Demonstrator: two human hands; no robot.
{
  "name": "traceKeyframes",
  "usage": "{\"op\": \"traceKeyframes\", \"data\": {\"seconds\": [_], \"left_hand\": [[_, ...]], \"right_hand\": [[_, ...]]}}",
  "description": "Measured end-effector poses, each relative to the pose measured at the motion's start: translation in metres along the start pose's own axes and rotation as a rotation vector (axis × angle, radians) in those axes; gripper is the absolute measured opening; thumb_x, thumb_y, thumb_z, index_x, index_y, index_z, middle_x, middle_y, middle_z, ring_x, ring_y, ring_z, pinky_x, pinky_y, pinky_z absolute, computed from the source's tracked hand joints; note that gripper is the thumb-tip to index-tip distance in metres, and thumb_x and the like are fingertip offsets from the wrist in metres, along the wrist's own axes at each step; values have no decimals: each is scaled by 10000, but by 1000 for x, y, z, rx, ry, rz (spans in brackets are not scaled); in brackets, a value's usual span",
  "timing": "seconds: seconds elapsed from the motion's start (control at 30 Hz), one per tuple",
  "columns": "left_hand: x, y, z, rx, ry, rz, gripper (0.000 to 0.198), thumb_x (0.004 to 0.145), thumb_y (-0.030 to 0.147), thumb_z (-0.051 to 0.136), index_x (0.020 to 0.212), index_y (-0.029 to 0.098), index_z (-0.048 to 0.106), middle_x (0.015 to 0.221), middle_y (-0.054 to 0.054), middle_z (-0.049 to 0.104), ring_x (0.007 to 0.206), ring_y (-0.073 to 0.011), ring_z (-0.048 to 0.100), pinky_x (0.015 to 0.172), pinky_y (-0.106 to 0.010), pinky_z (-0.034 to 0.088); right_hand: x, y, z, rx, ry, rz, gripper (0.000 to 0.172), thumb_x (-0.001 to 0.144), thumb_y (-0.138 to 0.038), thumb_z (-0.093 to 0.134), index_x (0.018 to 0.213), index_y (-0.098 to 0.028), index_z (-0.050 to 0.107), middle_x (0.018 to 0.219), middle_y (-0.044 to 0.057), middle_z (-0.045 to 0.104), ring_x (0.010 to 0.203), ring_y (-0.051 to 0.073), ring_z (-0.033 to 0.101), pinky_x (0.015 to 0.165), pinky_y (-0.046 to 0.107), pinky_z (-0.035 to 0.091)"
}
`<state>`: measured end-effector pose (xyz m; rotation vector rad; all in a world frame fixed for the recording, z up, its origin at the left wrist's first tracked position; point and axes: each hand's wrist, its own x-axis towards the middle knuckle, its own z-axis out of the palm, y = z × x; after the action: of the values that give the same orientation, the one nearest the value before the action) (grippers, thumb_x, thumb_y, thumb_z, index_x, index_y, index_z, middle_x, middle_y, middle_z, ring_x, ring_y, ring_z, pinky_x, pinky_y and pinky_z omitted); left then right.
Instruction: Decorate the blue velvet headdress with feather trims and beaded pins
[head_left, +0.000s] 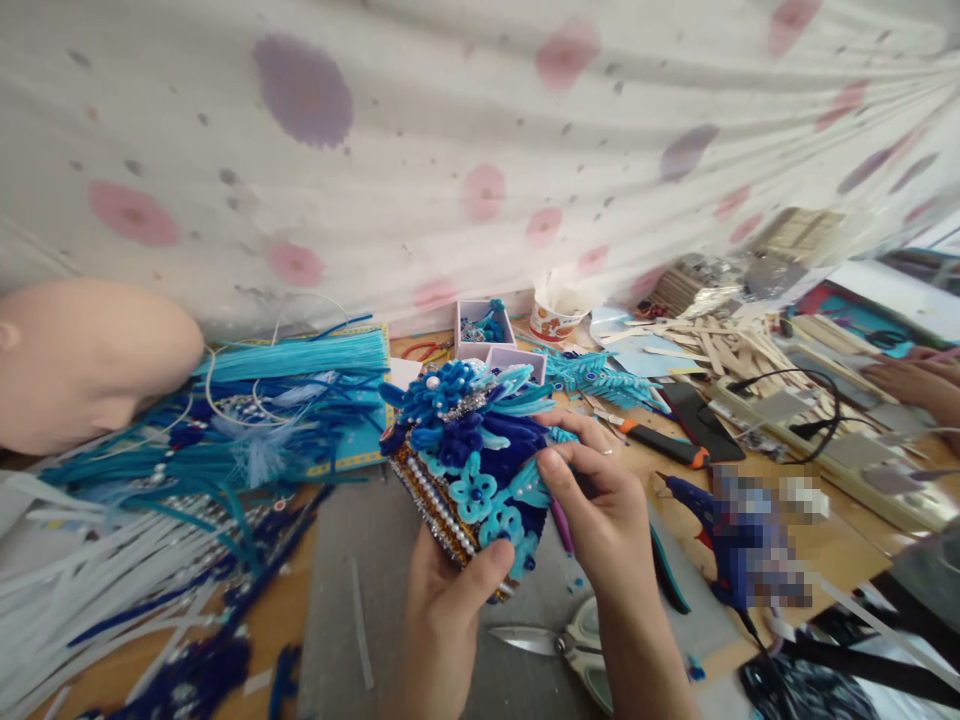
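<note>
A blue headpiece (469,430) made of fuzzy pipe-cleaner flowers and leaves, edged with gold and silver trim and a row of pearls, is held up over the grey work mat (330,600). My left hand (457,600) grips it from below, thumb across its lower front. At its right side, my right hand (600,490) is closed, thumb and fingers pinching a light-blue leaf-shaped piece (529,485) against the dark blue part. Whether this leaf is fixed to the headpiece cannot be seen. Scissors (559,640) lie open below my right wrist.
A mannequin head (97,360) stands left, beside bundles of blue pipe cleaners (300,355). Behind are a lilac box (484,325) and a paper cup (555,310). To the right lie a blue glue gun (720,530), a power strip (847,450) and wooden sticks (739,350). Another person's hand (919,380) shows far right.
</note>
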<state>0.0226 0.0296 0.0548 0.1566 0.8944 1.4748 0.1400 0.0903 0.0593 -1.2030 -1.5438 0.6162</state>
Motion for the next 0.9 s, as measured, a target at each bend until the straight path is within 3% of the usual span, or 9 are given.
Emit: {"op": "traceKeyframes", "data": {"seconds": [0.13,0.2,0.27,0.33,0.43,0.5,0.63,0.73,0.9], "left_hand": [[0,0,-3,45,17,24,595,599,250,877,1167,237,698,1103,-69,762,1086,-279,691,971,-387,542],[1,0,-7,59,36,44,582,611,259,874,1165,242,695,1094,-65,762,1046,-261,706,920,-360,565],[1,-2,-10,53,31,78,590,624,261,871,1184,256,684,1090,-65,762,1031,-257,711,887,-354,580],[1,-3,-14,40,9,120,627,636,262,867,1227,274,660,1087,-69,761,1029,-266,713,874,-371,590],[1,-4,-17,15,-3,172,684,655,257,856,1294,301,616,1091,-69,761,1003,-268,723,860,-380,600],[1,-5,-18,-4,-4,202,700,664,243,849,1314,315,600,1113,-63,757,1000,-256,726,871,-362,597],[1,-4,-21,-30,-15,241,689,687,237,833,1324,334,591,1176,-49,740,1030,-240,718,917,-343,579],[1,-4,-24,-35,-13,239,703,683,221,835,1330,339,585,1202,-42,731,1043,-240,714,940,-348,570],[1,-5,-28,-27,-66,223,654,709,223,823,1315,323,598,1196,-62,732,1113,-268,684,945,-382,572]], "right_hand": [[-6,1,2,-58,274,47,210,923,-399,584,847,-236,692,1124,63,658,1118,257,568,1000,444,350],[-14,4,3,6,462,134,209,890,-435,623,921,-229,635,1036,47,637,1006,219,583,932,392,397],[-22,8,5,110,554,243,293,832,-483,679,933,-229,574,914,11,597,862,183,570,826,337,429],[-31,10,9,231,478,354,354,784,-518,716,912,-228,559,841,-10,570,787,165,551,755,307,435],[-37,8,17,452,154,454,324,785,-521,718,848,-221,612,765,-15,564,736,158,523,709,294,422],[-37,4,23,605,31,462,280,779,-489,738,796,-224,648,728,-18,561,713,154,498,697,292,408],[-32,-5,32,768,8,505,242,683,-426,823,680,-220,695,776,-6,585,787,168,513,744,300,402],[-30,-8,36,708,46,486,198,648,-397,842,683,-238,730,826,-1,581,853,187,516,778,312,384],[-33,-8,40,620,58,404,167,706,-402,801,678,-253,732,857,6,546,906,202,505,829,331,376]]}}
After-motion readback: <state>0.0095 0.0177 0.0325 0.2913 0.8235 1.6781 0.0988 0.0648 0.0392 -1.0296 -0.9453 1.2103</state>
